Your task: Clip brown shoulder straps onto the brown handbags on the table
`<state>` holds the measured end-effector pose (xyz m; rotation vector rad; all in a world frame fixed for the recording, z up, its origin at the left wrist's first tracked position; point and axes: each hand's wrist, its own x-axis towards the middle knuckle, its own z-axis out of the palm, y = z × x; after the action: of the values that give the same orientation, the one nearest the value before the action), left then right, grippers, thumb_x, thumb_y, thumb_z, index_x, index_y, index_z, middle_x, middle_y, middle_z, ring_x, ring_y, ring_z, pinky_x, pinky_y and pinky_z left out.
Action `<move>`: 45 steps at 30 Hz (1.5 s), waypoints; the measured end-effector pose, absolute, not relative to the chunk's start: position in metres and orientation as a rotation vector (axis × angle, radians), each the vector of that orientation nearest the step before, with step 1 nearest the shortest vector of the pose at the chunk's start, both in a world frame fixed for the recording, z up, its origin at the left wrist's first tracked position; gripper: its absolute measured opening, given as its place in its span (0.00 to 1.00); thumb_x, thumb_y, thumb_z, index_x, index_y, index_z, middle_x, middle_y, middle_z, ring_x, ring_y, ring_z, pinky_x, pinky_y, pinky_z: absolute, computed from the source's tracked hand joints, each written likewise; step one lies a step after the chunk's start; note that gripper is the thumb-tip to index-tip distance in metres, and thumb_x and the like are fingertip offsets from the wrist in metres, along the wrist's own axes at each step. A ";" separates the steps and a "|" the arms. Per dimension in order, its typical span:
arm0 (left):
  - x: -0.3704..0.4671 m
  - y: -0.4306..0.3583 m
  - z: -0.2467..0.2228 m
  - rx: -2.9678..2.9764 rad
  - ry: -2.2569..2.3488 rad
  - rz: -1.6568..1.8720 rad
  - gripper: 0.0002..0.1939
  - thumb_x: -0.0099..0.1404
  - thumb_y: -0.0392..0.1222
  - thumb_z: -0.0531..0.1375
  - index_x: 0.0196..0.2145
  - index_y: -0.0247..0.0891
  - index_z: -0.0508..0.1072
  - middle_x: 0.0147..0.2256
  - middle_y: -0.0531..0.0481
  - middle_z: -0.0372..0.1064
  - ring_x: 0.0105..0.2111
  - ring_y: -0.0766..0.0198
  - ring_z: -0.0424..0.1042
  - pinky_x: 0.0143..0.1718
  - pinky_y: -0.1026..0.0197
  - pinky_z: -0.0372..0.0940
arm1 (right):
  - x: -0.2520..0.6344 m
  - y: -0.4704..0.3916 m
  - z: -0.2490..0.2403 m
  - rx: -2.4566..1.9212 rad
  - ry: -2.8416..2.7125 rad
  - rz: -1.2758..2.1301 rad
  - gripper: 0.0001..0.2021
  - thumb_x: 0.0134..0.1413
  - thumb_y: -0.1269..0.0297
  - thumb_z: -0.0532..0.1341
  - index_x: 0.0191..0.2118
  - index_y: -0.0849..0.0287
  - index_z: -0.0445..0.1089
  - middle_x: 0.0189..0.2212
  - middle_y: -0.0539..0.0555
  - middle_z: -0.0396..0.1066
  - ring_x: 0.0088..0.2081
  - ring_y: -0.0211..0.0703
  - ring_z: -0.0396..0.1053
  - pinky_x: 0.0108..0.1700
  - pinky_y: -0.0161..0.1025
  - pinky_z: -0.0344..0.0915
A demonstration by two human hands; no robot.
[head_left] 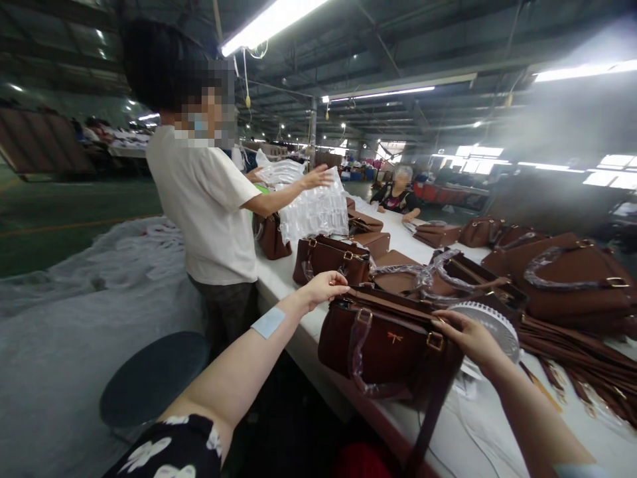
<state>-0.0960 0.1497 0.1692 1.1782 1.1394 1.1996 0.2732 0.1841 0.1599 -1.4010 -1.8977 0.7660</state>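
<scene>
A brown handbag [385,345] with a small dragonfly emblem and a plastic-wrapped handle stands at the front edge of the white table [318,323]. My left hand [324,289] pinches the top edge of the bag at its left end. At the right end, my right hand [460,335] has its fingers closed on the top edge near a gold buckle. A strap hangs from the bag's right side. Just behind it stands another brown handbag [331,261].
To the left, a person in a white shirt [213,212] handles clear air-cushion wrap [318,211]. Brown bags [572,285], straps [582,352] and a small white fan [490,328] lie rightward. A round stool [154,378] is lower left. Another person [397,198] sits at the far side.
</scene>
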 end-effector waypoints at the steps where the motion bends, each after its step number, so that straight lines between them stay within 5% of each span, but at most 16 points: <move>1: -0.097 0.150 0.171 1.247 1.205 1.189 0.12 0.51 0.37 0.70 0.32 0.33 0.73 0.23 0.55 0.66 0.20 0.75 0.62 0.19 0.71 0.54 | 0.272 0.185 0.163 -1.418 -1.919 0.737 0.23 0.42 0.46 0.65 0.40 0.57 0.78 0.39 0.57 0.80 0.44 0.58 0.76 0.47 0.46 0.70; 6: -0.105 0.149 0.171 1.363 1.310 1.134 0.07 0.55 0.35 0.67 0.34 0.32 0.77 0.25 0.52 0.72 0.23 0.71 0.70 0.28 0.66 0.66 | 0.268 0.186 0.168 -1.465 -1.977 0.637 0.21 0.40 0.47 0.64 0.38 0.56 0.78 0.35 0.56 0.80 0.41 0.57 0.77 0.43 0.44 0.71; 14: -0.123 0.143 0.153 1.504 1.470 1.169 0.06 0.51 0.37 0.68 0.29 0.35 0.79 0.27 0.49 0.77 0.27 0.65 0.73 0.31 0.65 0.67 | 0.268 0.179 0.170 -1.475 -2.012 0.571 0.19 0.43 0.48 0.64 0.37 0.55 0.78 0.37 0.55 0.80 0.41 0.56 0.76 0.41 0.44 0.71; 22: -0.123 0.136 0.153 1.665 1.483 1.116 0.08 0.56 0.33 0.64 0.35 0.36 0.79 0.34 0.49 0.79 0.36 0.62 0.76 0.40 0.63 0.69 | 0.278 0.185 0.199 -1.479 -2.054 0.504 0.24 0.46 0.43 0.63 0.44 0.55 0.77 0.40 0.56 0.80 0.38 0.54 0.77 0.38 0.42 0.71; 27: -0.118 0.131 0.162 1.623 1.457 1.178 0.17 0.57 0.28 0.63 0.45 0.36 0.74 0.34 0.50 0.79 0.37 0.63 0.78 0.43 0.63 0.69 | 0.204 0.189 0.236 -1.297 -2.214 0.357 0.19 0.52 0.48 0.58 0.42 0.55 0.77 0.41 0.56 0.80 0.40 0.53 0.76 0.43 0.44 0.70; 35: -0.119 0.126 0.158 1.301 1.406 1.355 0.11 0.55 0.25 0.64 0.36 0.34 0.72 0.29 0.49 0.77 0.30 0.65 0.77 0.37 0.62 0.70 | 0.064 0.181 0.215 -0.858 -2.634 0.528 0.14 0.54 0.63 0.59 0.45 0.55 0.76 0.42 0.54 0.79 0.43 0.47 0.76 0.47 0.40 0.69; 45: -0.123 0.136 0.135 1.189 1.357 1.411 0.11 0.54 0.24 0.64 0.35 0.32 0.71 0.25 0.50 0.76 0.26 0.67 0.75 0.32 0.64 0.70 | 0.051 0.185 0.193 -0.888 -2.738 0.266 0.10 0.56 0.56 0.61 0.38 0.50 0.78 0.37 0.51 0.80 0.39 0.49 0.75 0.40 0.40 0.67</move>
<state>-0.1231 0.1360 0.1347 1.1894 1.3565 1.4112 0.0505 0.1853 0.1931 -0.8876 -2.7379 0.2664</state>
